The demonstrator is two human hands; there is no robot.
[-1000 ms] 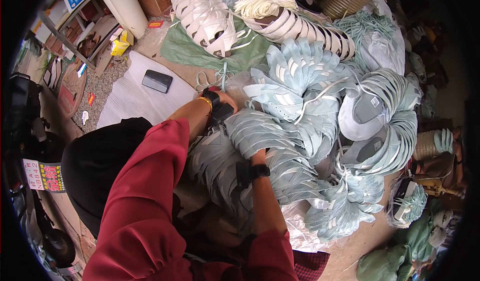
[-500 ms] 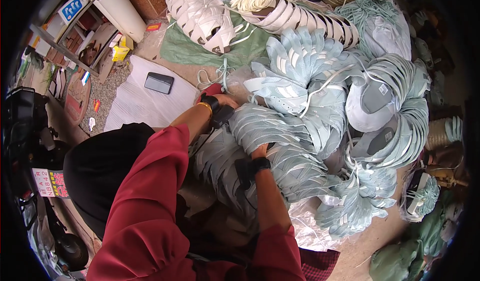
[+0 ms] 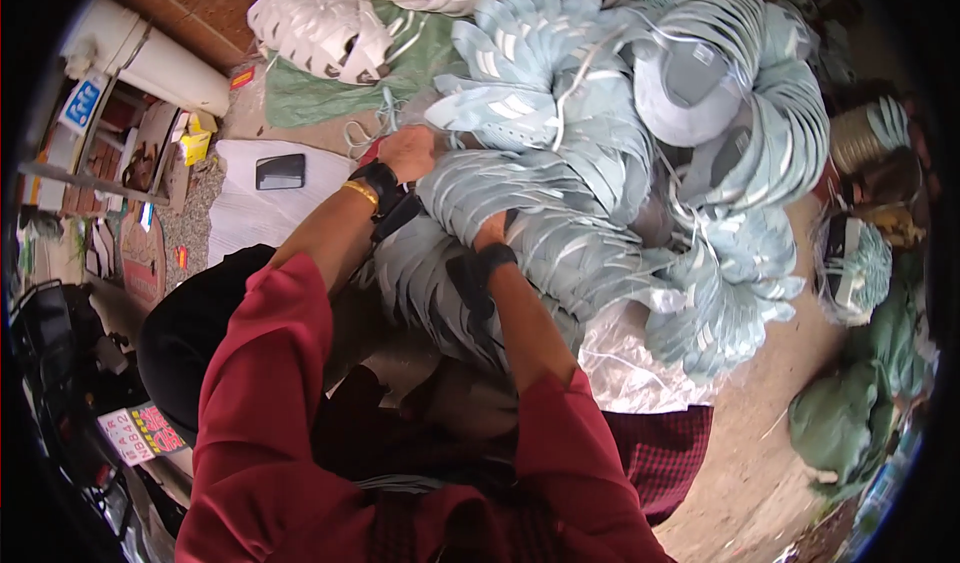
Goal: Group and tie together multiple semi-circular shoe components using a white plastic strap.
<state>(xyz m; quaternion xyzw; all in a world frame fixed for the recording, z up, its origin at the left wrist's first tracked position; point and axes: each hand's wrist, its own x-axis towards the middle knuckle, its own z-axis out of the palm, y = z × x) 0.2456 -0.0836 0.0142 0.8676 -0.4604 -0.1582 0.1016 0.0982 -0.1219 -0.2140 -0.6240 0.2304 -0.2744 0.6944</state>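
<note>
Where a curved stack of pale blue-grey shoe uppers lies beside a similar fanned pile, its pieces look already nested together.
The bare left hand is by its left end, the bare right hand against its near side; finger spread and grip are hidden, and what remains cannot be told.

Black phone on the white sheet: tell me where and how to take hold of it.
The black phone is probably best taken across the middle of its two long edges, coming from above: it lies flat on the white sheet, underside covered, edges clear. The left hand is the nearer one, off to its right.
</note>
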